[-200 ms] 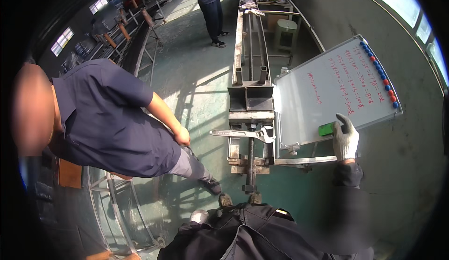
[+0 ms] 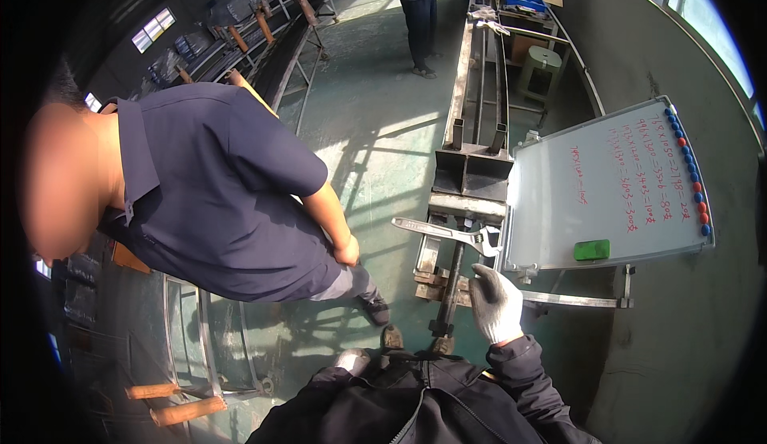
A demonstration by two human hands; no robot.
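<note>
My right hand, in a white glove, is just below the jaw end of a silver adjustable wrench. It holds nothing; its thumb and fingers are apart. The wrench lies across the steel frame, over a dark threaded rod. To the right, a green eraser rests against the lower part of a whiteboard with red handwriting. Of my left hand, only a bit of white glove shows, low by my jacket; its fingers are hidden.
A person in a dark shirt stands close at my left. Another person stands farther off beside the long frame. Blue and red magnets line the board's edge. Behind it are a stool and a blue tray.
My right hand has let go of the green eraser, which stays on the whiteboard, and has moved left toward the wrench. The whole view has shifted, and the person at left leans lower.
</note>
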